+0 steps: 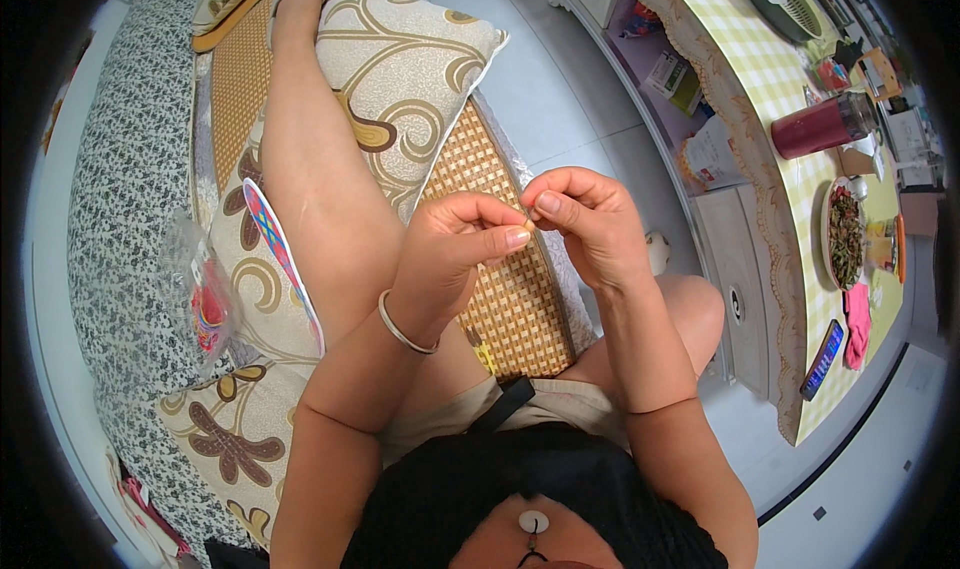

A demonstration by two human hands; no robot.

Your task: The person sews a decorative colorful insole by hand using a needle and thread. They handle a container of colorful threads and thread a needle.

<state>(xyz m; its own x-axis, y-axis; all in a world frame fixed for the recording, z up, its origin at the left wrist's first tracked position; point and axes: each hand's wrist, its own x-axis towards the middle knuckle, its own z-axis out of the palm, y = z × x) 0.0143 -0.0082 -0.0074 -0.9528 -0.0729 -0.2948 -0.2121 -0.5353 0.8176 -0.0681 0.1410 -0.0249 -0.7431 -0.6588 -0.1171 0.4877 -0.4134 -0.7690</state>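
Note:
My left hand [462, 237] and my right hand [592, 219] meet in front of me, above the woven seat mat. Thumb and forefinger are pinched together on each, with the fingertips almost touching. Whatever lies between them is too small to make out. A light bangle sits on my left wrist. Left of my outstretched leg, a colourful patterned insole [277, 244] stands on its edge against the thigh. Beside it lies a clear plastic bag [207, 304] with red and yellow strands, perhaps thread, inside.
Patterned cushions [420, 64] lie on the seat. To the right, a table with a checked cloth [715, 14] bears a maroon tumbler [815, 129], a dish of dark food [845, 234], a phone [822, 359], a pink cloth [857, 326] and a green basket [780, 9].

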